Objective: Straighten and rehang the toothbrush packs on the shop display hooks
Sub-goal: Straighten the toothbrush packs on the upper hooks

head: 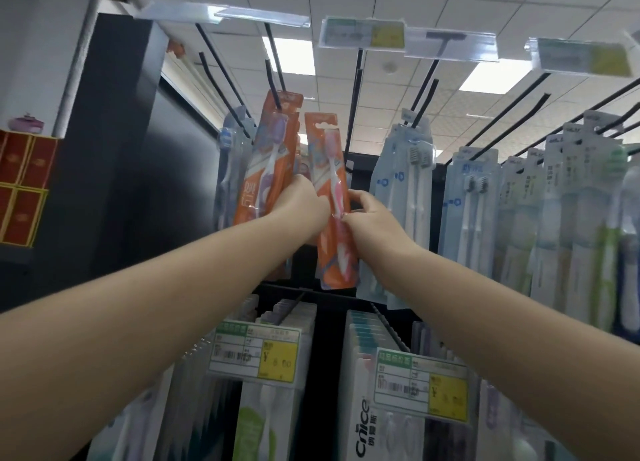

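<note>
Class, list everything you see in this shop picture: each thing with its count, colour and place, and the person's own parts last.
Pink-brush pack: one, orange, off the hooks, held centre.
Purple-brush packs: a few, orange, hanging on a hook left of centre.
Pale blue packs: many, white brushes, hanging right of centre.
Green and white packs: many, far right.
Display hooks: several, black, upper rows.
Price tags: two below, yellow and white; more above.
Red boxes: a stack, far left.
Ceiling lights: two, white.
Left hand: grips the hanging orange packs.
Right hand: pinches the pink-brush pack.
</note>
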The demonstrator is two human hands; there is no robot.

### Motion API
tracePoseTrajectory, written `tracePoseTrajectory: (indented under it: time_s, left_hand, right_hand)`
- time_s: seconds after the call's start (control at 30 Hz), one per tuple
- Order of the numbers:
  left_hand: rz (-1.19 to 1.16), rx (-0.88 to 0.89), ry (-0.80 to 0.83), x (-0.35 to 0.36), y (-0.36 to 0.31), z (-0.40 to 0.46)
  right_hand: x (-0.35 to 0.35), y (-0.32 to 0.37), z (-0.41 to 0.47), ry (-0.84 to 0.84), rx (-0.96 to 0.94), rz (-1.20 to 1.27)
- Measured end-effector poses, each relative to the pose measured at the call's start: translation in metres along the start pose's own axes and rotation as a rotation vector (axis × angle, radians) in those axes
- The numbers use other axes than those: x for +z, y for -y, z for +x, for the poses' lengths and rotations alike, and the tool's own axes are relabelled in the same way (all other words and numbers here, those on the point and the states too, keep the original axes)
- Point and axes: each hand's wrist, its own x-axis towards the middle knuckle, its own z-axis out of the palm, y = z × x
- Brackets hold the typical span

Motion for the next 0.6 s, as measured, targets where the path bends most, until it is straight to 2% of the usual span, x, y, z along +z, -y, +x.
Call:
tracePoseTrajectory:
  time_s: [0.3, 0.6]
  left_hand:
    - [-0.25, 0.151, -0.143, -0.013, -0.006, -0.051]
    - [-0.469, 0.177, -0.172, -0.026, 0.009, -0.07]
  right_hand:
    - [0.004, 0.003, -0.042, -0.069, -0.195, 0.015]
    - [0.018, 0.005, -0.055, -0.002, -0.368, -0.038]
